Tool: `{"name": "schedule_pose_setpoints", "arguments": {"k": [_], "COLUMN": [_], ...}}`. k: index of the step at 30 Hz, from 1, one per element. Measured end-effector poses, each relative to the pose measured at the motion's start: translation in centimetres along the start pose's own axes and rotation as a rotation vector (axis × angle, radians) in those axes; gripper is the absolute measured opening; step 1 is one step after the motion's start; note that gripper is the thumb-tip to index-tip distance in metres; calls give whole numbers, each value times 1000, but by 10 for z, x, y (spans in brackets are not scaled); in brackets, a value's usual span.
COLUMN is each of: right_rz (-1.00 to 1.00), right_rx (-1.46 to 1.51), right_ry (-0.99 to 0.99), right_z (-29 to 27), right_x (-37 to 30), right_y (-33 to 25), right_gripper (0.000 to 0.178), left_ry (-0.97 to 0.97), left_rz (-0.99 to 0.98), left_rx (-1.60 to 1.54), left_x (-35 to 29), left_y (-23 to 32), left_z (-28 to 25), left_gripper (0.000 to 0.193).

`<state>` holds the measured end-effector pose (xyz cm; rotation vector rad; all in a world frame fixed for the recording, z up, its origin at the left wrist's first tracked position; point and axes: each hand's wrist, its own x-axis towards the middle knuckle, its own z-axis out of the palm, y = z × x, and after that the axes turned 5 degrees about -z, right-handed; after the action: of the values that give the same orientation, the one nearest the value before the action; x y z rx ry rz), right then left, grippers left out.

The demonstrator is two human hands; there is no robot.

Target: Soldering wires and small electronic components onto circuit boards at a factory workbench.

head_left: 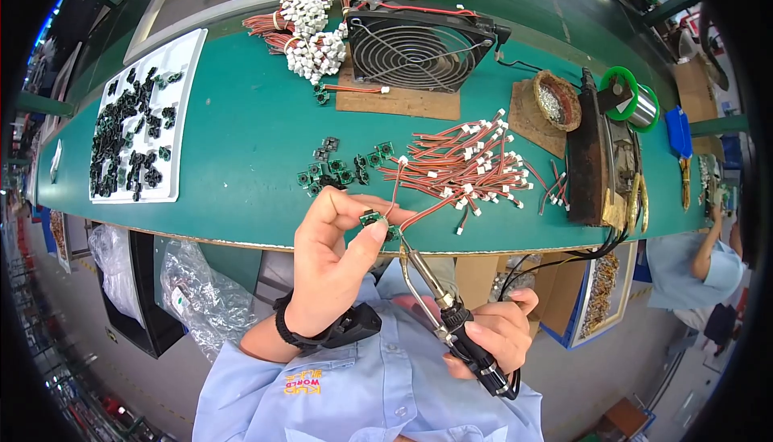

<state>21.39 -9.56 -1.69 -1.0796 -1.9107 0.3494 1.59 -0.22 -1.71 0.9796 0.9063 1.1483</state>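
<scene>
My left hand [326, 253] pinches a small green circuit board [372, 218] between thumb and fingers, just over the table's near edge. Red and dark wires with white plugs run up from this board toward the wire pile. My right hand [501, 336] is wrapped round the black handle of a soldering iron [457, 321], which has a thin metal feed tube beside its shaft. The iron's tip is at the board's lower right edge; whether it touches cannot be made out. Beyond my hands lie a pile of wire leads [463, 160] and several loose boards [336, 171].
A white tray [187, 112] of dark parts lies at the left. At the back stand bundled leads [314, 55] and a black fan [415, 51]. To the right are a round dish [557, 102], a dark metal stand [586, 152] and a green solder spool [644, 110]. A co-worker sits far right.
</scene>
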Motion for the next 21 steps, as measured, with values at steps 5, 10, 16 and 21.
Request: {"name": "schedule_pose_setpoints", "arguments": {"k": [5,10,16,21], "right_rz": [5,-15,70,480], "right_rx": [-14,42,-83,93], "right_ry": [-1,24,301,457], "right_z": [0,-10,6,30], "right_x": [1,-5,-17,7], "right_y": [-1,0,20,33], "right_gripper": [39,46,43,38], "left_ry": [40,36,-61,428], "left_rz": [-17,-90,-113,94], "left_rx": [59,-28,-181,282], "left_x": [0,1,5,9], "left_y": [1,3,2,16], "left_z": [3,2,-15,-73], "left_gripper": [11,9,6,8]}}
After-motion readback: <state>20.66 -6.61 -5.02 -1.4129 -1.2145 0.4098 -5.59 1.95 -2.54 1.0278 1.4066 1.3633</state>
